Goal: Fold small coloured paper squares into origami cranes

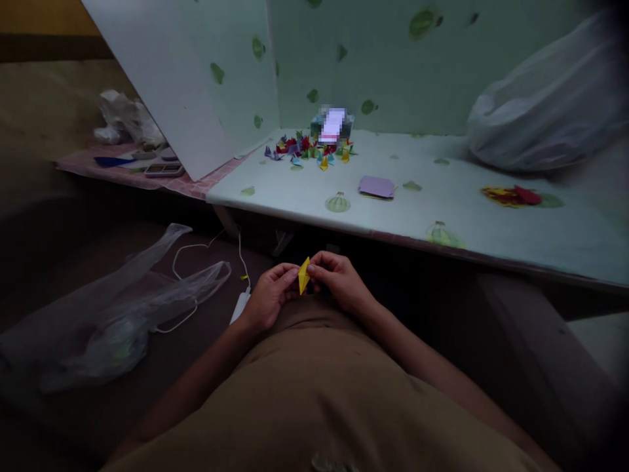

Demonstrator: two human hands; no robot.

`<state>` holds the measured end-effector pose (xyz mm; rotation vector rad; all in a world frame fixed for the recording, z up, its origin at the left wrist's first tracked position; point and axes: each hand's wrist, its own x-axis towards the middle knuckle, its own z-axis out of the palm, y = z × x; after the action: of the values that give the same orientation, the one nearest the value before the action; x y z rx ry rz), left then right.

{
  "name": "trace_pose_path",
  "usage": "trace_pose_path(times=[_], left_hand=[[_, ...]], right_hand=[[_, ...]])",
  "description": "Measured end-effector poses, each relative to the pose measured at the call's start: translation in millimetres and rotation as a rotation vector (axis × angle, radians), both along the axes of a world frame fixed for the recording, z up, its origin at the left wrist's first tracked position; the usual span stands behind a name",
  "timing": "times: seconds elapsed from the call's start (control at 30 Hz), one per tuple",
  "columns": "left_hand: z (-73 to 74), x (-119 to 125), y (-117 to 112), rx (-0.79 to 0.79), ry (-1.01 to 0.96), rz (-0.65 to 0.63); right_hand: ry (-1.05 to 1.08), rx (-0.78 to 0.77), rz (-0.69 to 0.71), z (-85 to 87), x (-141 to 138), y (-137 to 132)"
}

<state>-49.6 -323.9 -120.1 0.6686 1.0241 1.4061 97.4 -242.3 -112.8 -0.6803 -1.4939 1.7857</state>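
A small yellow piece of folded origami paper (304, 276), long and diamond-shaped, is held upright over my lap. My left hand (270, 295) pinches its left edge between thumb and fingers. From the other side, my right hand (340, 278) grips its upper right edge the same way. On the desk beyond, many-coloured folded paper cranes (309, 149) stand in a cluster. Nearer the desk's front lies a stack of purple paper squares (377, 187), with a yellow edge showing beneath.
A lit phone (333, 124) leans behind the cranes. Red and yellow paper bits (511, 196) lie on the desk (304, 190) at right, before a big white plastic bag (545, 98). At left are a clear plastic bag (122, 328), a white cable and a white power strip (240, 305).
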Motion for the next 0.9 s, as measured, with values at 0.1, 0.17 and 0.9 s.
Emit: trace_pose_path(times=[0.1, 0.17, 0.9], left_hand=[[2.7, 1.2, -0.1, 0.005, 0.071, 0.036], [4.8, 1.8, -0.5, 0.001, 0.131, 0.046], [0.3, 1.8, -2.1, 0.097, 0.207, 0.135]], right_hand=[[-0.013, 0.009, 0.0, 0.6, -0.1, -1.0], [-0.029, 0.023, 0.0, 1.7, 0.1, -1.9], [-0.013, 0.03, 0.049, -1.8, -0.5, -1.7]])
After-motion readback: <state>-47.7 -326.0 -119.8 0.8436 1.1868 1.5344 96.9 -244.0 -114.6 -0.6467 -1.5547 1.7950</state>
